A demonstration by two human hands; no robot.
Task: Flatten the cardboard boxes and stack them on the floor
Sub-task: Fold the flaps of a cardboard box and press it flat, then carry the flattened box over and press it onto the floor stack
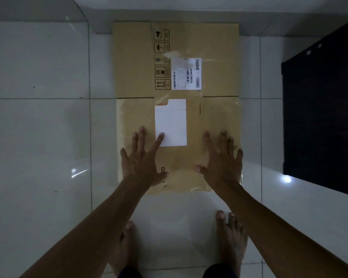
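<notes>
**Both hands pressed flat on a flattened box**

The cardboard box (177, 105) is plain brown and lies collapsed flat on the white tiled floor (38, 127), filling the centre of the frame. A column of black handling symbols (162, 59) is printed in its upper half, with a white shipping label (186, 74) bearing barcodes just to the right of them. A blank white sheet (170, 122) sits lower down, near the middle. Glossy clear tape shows around the shipping label and along the right edge. A crease crosses the box from left to right at about mid-height.

The left hand (143, 161) rests palm down on the lower left part of the box, its fingers (142, 137) straight and spread, gripping nothing; the index fingertip touches the lower left corner of the blank sheet. The right hand (222, 161) lies palm down on the lower right part, fingers likewise straight and fanned, with the little finger near the box's right edge. Both hands sit below the crease, and the blank sheet lies between them.

The box's long axis runs from the bottom of the frame to the top, its far end reaching the base of the wall at the top centre. Two bare feet (231, 237) stand on the floor just below its near edge. A dark cabinet (321, 117) stands at the right of the frame.
</notes>
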